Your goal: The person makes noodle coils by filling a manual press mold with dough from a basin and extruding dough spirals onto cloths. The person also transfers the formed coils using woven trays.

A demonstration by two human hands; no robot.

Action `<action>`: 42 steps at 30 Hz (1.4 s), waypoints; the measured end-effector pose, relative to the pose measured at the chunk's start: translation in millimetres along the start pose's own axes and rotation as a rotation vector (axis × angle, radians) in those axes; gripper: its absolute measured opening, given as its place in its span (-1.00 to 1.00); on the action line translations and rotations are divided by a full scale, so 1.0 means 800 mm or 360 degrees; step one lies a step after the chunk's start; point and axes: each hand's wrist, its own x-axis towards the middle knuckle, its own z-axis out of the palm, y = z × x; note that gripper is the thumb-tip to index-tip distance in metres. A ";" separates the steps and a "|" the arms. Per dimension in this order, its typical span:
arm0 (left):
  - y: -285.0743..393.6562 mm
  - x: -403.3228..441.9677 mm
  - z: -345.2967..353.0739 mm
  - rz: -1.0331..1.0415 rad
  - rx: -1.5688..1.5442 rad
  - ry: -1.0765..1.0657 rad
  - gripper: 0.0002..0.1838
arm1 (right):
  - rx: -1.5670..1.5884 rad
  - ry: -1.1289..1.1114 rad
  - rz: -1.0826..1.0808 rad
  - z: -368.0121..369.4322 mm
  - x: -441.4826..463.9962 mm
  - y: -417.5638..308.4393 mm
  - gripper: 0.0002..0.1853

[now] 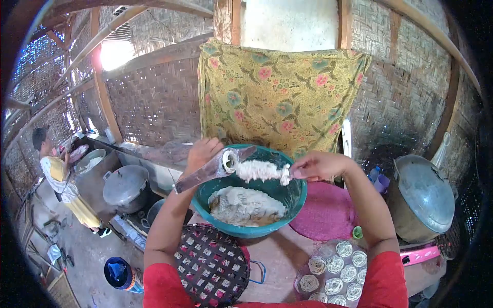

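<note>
My left hand [205, 152] is closed at the back of a long press-like tool [203, 173] with a round ring opening, held tilted above a teal basin [241, 230]. A lumpy white roll of dough [259, 170] stretches sideways from the ring. At its far end, the fingertips of my right hand [319, 167] pinch the dough. In the basin below lies a large pale floury mass of dough [246, 205]. How my left fingers wrap the tool is partly hidden.
Coiled noodle-like nests [334, 286] lie on a round tray at lower right. Near me are a dark woven basket [210, 267], a pink mat [328, 213] and a large lidded pot [423, 195]. At left, a person [59, 169] stands by another pot [126, 187].
</note>
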 end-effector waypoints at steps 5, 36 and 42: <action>0.039 0.019 -0.021 0.0003 -0.0007 0.0015 -0.81 | -0.1223 0.0794 -0.0296 0.015 0.018 -0.051 -0.70; 0.039 0.011 0.010 -0.0481 0.0156 0.0598 -0.80 | -0.1941 0.1430 -0.0409 0.084 -0.011 -0.066 -0.81; 0.039 0.019 0.015 -0.0787 0.0204 0.0254 -0.76 | -0.1996 0.1547 -0.0242 0.077 -0.004 -0.069 -0.86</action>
